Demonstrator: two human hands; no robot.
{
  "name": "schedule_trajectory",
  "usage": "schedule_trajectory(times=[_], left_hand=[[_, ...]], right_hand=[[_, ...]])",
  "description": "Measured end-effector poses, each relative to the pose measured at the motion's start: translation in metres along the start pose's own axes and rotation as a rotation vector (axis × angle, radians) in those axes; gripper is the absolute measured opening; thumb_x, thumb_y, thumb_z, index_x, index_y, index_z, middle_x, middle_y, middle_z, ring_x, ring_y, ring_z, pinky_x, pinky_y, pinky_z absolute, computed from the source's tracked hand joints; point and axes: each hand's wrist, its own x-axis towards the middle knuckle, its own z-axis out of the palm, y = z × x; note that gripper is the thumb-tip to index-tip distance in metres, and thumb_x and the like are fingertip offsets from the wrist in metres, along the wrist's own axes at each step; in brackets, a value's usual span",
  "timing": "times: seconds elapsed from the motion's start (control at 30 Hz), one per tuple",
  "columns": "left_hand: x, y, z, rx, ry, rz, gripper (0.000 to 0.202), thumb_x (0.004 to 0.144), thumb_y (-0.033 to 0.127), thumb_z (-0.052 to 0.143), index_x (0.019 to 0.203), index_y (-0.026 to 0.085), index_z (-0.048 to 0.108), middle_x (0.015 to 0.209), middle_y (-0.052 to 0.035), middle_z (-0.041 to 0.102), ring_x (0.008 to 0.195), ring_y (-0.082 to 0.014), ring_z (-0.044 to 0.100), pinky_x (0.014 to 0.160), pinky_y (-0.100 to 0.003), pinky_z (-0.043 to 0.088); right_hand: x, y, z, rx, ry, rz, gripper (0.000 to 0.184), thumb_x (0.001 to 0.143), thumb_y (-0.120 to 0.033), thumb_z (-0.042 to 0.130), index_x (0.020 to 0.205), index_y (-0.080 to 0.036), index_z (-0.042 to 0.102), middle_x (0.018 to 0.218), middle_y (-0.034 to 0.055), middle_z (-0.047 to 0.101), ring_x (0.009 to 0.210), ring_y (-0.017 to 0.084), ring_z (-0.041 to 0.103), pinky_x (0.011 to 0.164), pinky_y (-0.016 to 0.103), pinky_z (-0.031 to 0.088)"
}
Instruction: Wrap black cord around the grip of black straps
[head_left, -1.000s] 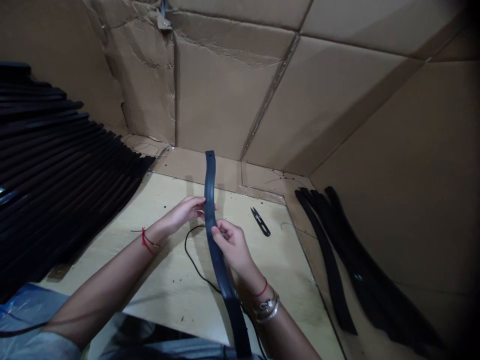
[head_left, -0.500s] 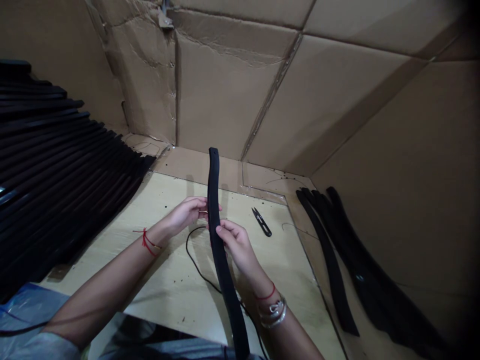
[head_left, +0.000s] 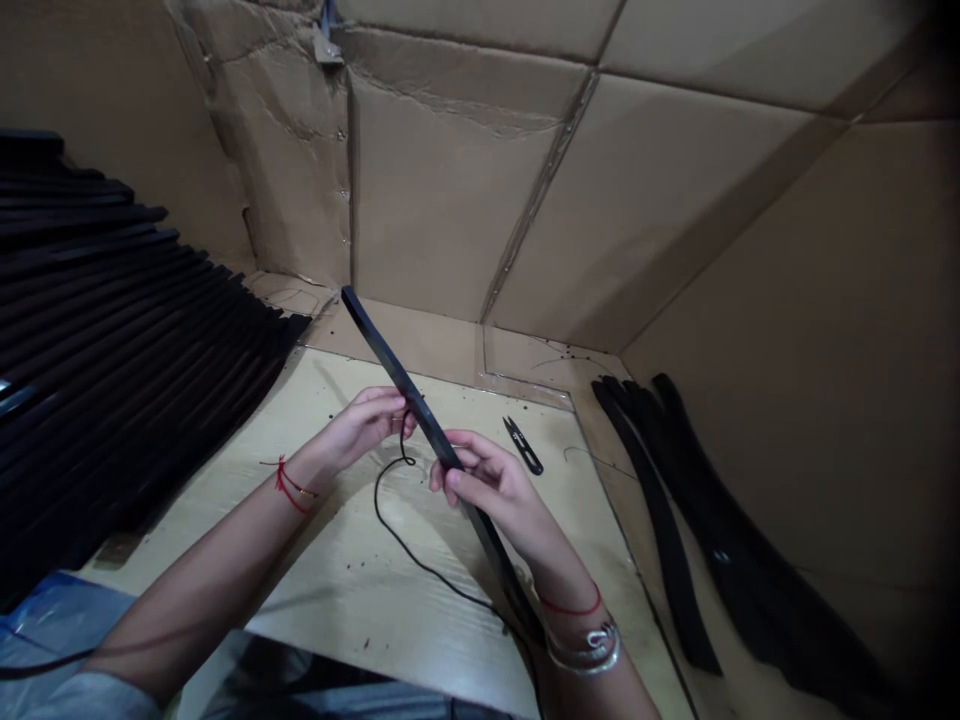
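**First operator:** I'm watching this brown corrugated-cardboard booth (head_left: 465,180) remotely. What could go wrong from here?

**Second operator:** Crowding, I'd say. The pale wooden tabletop (head_left: 322,570) fills the lower middle of the frame, with a large stack of long black strips (head_left: 127,300) hard against it at the left and a smaller pile of curved black strips (head_left: 720,540) at the right. A careless swing could catch either one.

**First operator:** And the piece in hand?

**Second operator:** A long, flat black rubber strip (head_left: 397,365) runs on a slant from centre frame to the lower right. The right hand (head_left: 499,495) has its fingers (head_left: 469,460) clamped around it. The left hand (head_left: 364,430) has its fingers (head_left: 394,420) curled together at the strip's edge, but I can't tell whether they're pinching the strip or the cord.

**First operator:** Which cord?

**Second operator:** The thin black cord (head_left: 390,510) loops up from the tabletop towards those left fingers. If it's pulled while slack, it could kink or snag on the strip. Small black thread snips (head_left: 523,447) lie just right of the right hand, close enough to nick it.
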Motion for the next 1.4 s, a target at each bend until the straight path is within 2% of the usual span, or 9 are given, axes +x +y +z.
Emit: schedule_trajectory(times=[0.23,0.37,0.47,0.73,0.9,1.03,1.13,1.3,1.4], left_hand=[[-0.002,-0.002,-0.002,-0.030,-0.053,-0.007,0.030,0.076,0.040,0.075,0.076,0.010,0.071,0.065,-0.0044,0.060,0.063,-0.0124,0.054,0.059,-0.021,0.042],[-0.001,-0.002,-0.004,-0.031,-0.095,-0.094,0.048,0.083,0.055,0.062,0.079,0.009,0.073,0.068,-0.0069,0.063,0.062,-0.0130,0.055,0.061,-0.023,0.044],[-0.001,-0.005,-0.005,-0.015,-0.171,-0.229,0.063,0.085,0.065,0.052,0.080,0.006,0.073,0.066,-0.0103,0.064,0.060,-0.0153,0.057,0.061,-0.025,0.045],[-0.018,-0.023,0.020,0.002,-0.138,-0.323,0.051,0.077,0.063,0.067,0.080,0.012,0.068,0.070,-0.0040,0.063,0.062,-0.0116,0.057,0.059,-0.022,0.045],[-0.024,-0.026,0.038,0.040,0.005,-0.234,0.043,0.064,0.047,0.084,0.088,0.015,0.069,0.081,-0.0039,0.066,0.067,-0.0116,0.060,0.059,-0.020,0.046],[-0.023,-0.020,0.041,0.057,0.123,-0.111,0.035,0.069,0.045,0.081,0.084,0.015,0.070,0.075,-0.0019,0.066,0.063,-0.0088,0.058,0.056,-0.017,0.045],[-0.022,-0.012,0.040,0.104,0.147,-0.023,0.035,0.070,0.044,0.081,0.078,0.011,0.071,0.071,-0.0039,0.067,0.063,-0.0096,0.059,0.058,-0.017,0.047],[-0.021,-0.007,0.037,0.229,0.126,0.018,0.032,0.076,0.040,0.076,0.080,0.009,0.071,0.064,-0.0047,0.064,0.054,-0.0102,0.056,0.048,-0.018,0.042],[-0.019,-0.008,0.035,0.288,0.110,0.013,0.032,0.077,0.040,0.075,0.075,0.009,0.069,0.057,-0.0026,0.060,0.045,-0.0084,0.050,0.040,-0.017,0.036]], right_hand=[[-0.007,-0.013,0.001,-0.250,0.014,-0.138,0.024,0.100,-0.026,0.042,0.113,-0.019,0.060,0.088,0.0039,0.065,0.066,0.013,0.052,0.066,0.029,0.043],[-0.017,-0.028,0.005,-0.778,0.087,-0.417,0.031,0.095,-0.013,0.048,0.124,-0.021,0.056,0.105,0.0069,0.066,0.091,0.018,0.058,0.083,0.036,0.043],[-0.018,-0.030,0.006,-0.908,0.073,-0.626,0.039,0.092,-0.003,0.045,0.125,-0.022,0.054,0.108,0.0069,0.067,0.101,0.020,0.059,0.092,0.042,0.040],[-0.007,0.016,0.015,-0.977,0.143,-0.997,0.032,0.092,-0.005,0.046,0.114,-0.022,0.062,0.113,0.0068,0.068,0.121,0.025,0.055,0.114,0.060,0.023],[-0.004,0.043,0.021,-0.887,0.369,-1.062,0.047,0.081,-0.001,0.062,0.114,-0.033,0.065,0.125,0.0042,0.048,0.132,0.028,0.043,0.114,0.054,0.032],[0.001,0.046,0.024,-0.859,0.473,-0.931,0.056,0.084,-0.008,0.057,0.130,-0.038,0.055,0.137,0.0035,0.031,0.144,0.033,0.019,0.117,0.061,0.019],[0.007,0.047,0.027,-0.495,0.463,-0.601,0.064,0.090,-0.029,0.056,0.148,-0.033,0.028,0.147,0.0088,0.027,0.143,0.030,0.024,0.115,0.056,0.027],[0.014,0.045,0.030,0.252,0.176,0.016,0.049,0.091,-0.058,0.048,0.123,-0.022,0.053,0.113,0.0105,0.065,0.098,0.025,0.066,0.088,0.044,0.054],[0.013,0.038,0.031,0.355,0.134,0.156,0.037,0.083,-0.052,0.063,0.102,-0.020,0.061,0.085,0.0051,0.068,0.065,0.018,0.064,0.062,0.032,0.054]])
